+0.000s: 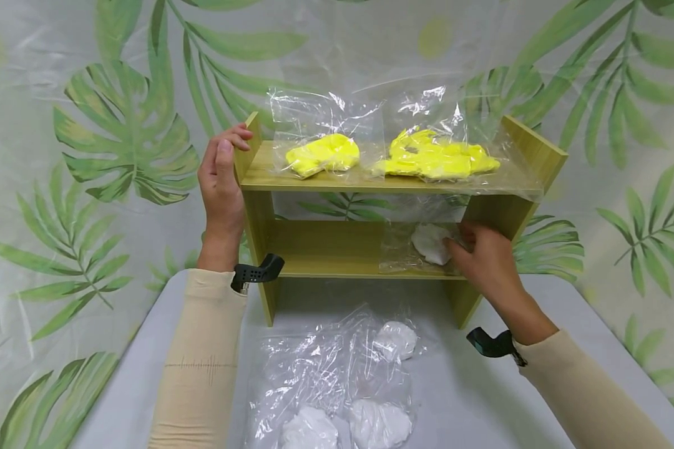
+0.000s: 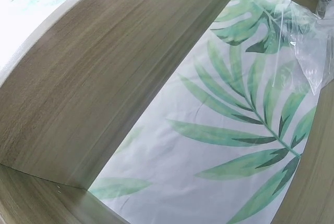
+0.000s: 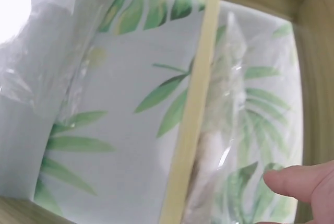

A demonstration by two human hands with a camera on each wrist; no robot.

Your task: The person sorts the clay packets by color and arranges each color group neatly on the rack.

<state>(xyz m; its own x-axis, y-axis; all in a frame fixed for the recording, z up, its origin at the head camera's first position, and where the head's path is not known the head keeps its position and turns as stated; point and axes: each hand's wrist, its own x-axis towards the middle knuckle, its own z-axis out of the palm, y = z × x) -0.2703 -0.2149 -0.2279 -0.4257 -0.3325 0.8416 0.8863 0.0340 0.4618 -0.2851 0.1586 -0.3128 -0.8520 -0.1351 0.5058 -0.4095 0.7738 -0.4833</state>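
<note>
We see the clear plastic bag (image 1: 395,249) with its white lump (image 1: 429,243) near the right end of the lower shelf (image 1: 326,246), by the front edge. The right hand (image 1: 485,259) is much the nearer, so the lump lies just left of its thumb; it looks roundish to us, with no clear long axis. That thumb points straight toward it, but we cannot tell whether the partly hidden fingers pinch the plastic. The left hand (image 1: 223,181) rests, fingers loose, against the left side panel (image 1: 261,249) near its top edge, well apart from the bag.
</note>
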